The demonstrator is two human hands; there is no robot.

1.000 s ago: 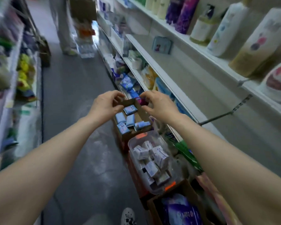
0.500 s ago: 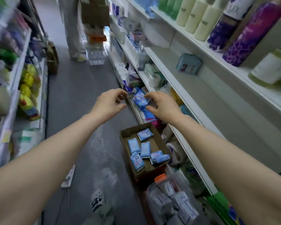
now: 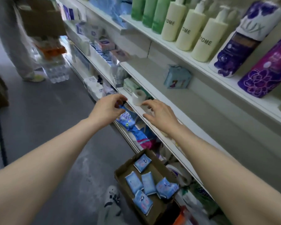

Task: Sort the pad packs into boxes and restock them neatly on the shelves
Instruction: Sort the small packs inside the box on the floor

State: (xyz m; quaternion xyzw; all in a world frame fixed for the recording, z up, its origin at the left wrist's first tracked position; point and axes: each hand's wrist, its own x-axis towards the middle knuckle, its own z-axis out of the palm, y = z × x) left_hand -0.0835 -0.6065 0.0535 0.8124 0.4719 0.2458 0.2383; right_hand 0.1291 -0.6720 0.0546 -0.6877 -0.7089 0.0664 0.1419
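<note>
Task is early. My left hand (image 3: 107, 109) has its fingers pinched on a blue plastic pad pack (image 3: 126, 120) at the white shelf edge (image 3: 154, 127), apparently; my right hand (image 3: 161, 115) hovers, fingers apart. Five pale-blue pad packs (image 3: 145, 184) lie loose in the brown cardboard box (image 3: 120, 174) on the floor, unshelved.

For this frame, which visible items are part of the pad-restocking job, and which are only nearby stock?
Job items:
- cardboard box on the floor
- small blue pad packs inside it
- blue pad pack below the shelf edge
- left hand
- right hand

Just nearby:
- cream pump bottles
- purple Lux bottles
- tissue roll
</note>
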